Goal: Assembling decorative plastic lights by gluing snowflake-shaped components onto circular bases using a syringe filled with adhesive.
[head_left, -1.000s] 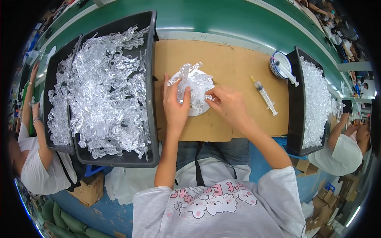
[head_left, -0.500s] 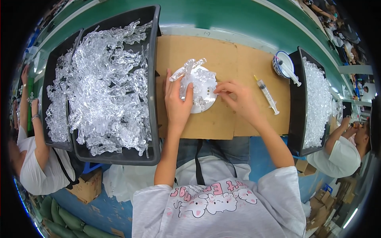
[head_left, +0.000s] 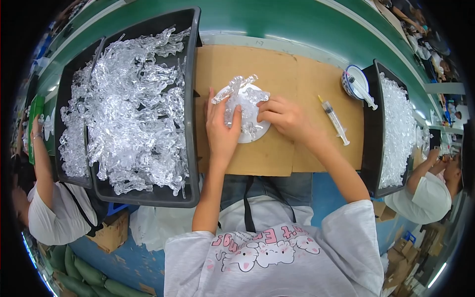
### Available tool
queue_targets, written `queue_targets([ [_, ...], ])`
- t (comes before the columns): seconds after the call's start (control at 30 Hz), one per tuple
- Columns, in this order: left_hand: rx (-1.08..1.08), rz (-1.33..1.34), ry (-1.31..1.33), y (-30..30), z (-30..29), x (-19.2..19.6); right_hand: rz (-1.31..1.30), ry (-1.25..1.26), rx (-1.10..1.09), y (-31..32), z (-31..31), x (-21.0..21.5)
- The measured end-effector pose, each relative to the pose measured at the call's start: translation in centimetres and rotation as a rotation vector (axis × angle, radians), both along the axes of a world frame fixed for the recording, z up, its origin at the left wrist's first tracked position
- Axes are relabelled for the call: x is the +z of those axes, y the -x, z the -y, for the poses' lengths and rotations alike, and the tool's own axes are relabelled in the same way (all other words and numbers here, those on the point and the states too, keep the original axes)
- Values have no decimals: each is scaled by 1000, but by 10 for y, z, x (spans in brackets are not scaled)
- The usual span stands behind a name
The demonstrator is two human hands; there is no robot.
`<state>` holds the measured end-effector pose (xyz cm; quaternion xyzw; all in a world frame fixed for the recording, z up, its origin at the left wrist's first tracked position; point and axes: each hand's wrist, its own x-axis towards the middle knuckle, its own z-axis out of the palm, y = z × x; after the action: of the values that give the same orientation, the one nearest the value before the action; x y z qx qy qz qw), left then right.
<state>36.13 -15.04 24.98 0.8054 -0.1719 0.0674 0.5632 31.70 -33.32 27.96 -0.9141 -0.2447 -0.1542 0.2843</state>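
A round white disc (head_left: 255,132) lies on the brown cardboard in front of me, with several clear plastic figure-like pieces (head_left: 235,87) standing on it. My left hand (head_left: 221,127) grips the disc at its left side, thumb over the top and fingers along the outer edge. At the disc's right side, my right hand (head_left: 286,118) is closed in a pinch, its fingertips over the disc beside a clear piece. Whatever is between those fingertips is hidden or too small to make out. The right fingers also cover part of the disc's holes.
A large black bin (head_left: 196,99) of clear plastic pieces stands at the left, another black bin (head_left: 371,123) of small clear pieces at the right. A syringe (head_left: 335,122) with a yellow tip lies on the cardboard (head_left: 277,161). Beyond it, a bowl (head_left: 346,84) holds another syringe.
My right hand has moved slightly left, further over the disc, and its fingers have curled into a tighter pinch. My left hand and the disc have barely moved.
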Motion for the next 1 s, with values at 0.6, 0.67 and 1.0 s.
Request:
queue_targets([
  [0.6,-9,-1,15,-1,3,1,-106,-125,-316,28,-14,-6],
  [0.67,-21,8,23,-2,3,-3,-85,-145,-339,29,-16,-6],
  [1.0,-20,-144,30,-13,-6,1,-45,65,-799,116,72,26],
])
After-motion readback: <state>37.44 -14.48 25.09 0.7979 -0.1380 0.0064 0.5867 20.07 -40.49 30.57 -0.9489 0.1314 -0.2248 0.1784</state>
